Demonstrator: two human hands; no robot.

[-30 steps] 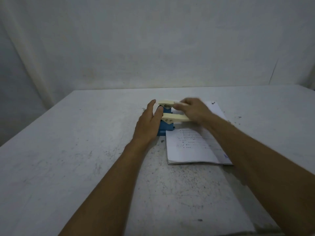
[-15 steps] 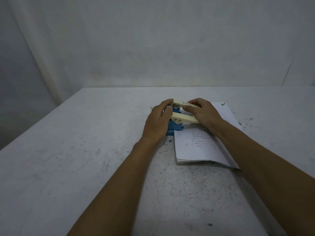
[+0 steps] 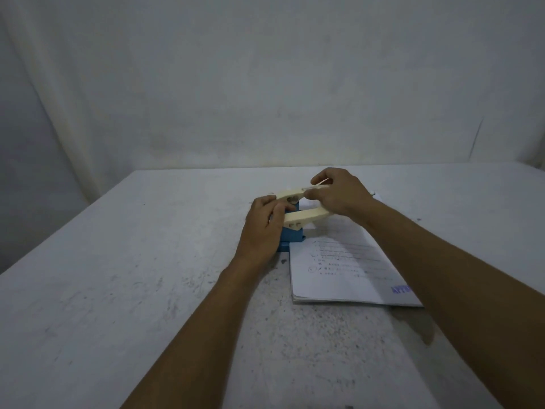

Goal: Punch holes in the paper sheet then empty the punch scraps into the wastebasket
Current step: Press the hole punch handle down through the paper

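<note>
1. Your counter [image 3: 118, 305], one pale scuffed slab, fills the lower view under a plain wall [image 3: 265, 84]. It sits lower in the view than half a second ago, so your head has tipped up a little.
2. One paper stack [image 3: 342, 278] lies flat on the counter under your right forearm, printed side up, its left edge just beside the punch base. It has not shifted on the counter since the earlier frames.
3. One hole punch [image 3: 295, 228] stands at mid-counter: a blue base with two cream lever arms reaching toward the right. The arms now sit raised and spread further apart than half a second ago, when they lay lower and closer together.
4. Your left hand [image 3: 262, 228] is clamped around the left end of the punch, fingers curled over the near lever's hinge and the blue base. Half a second ago it covered the same end, so it has stayed put.
5. Your right hand [image 3: 339, 196] is closed on the far ends of the levers, fingertips pinching the upper arm while the lower arm runs beneath the palm. It has lifted since the earlier frame, when it pressed flatter against the levers.
</note>
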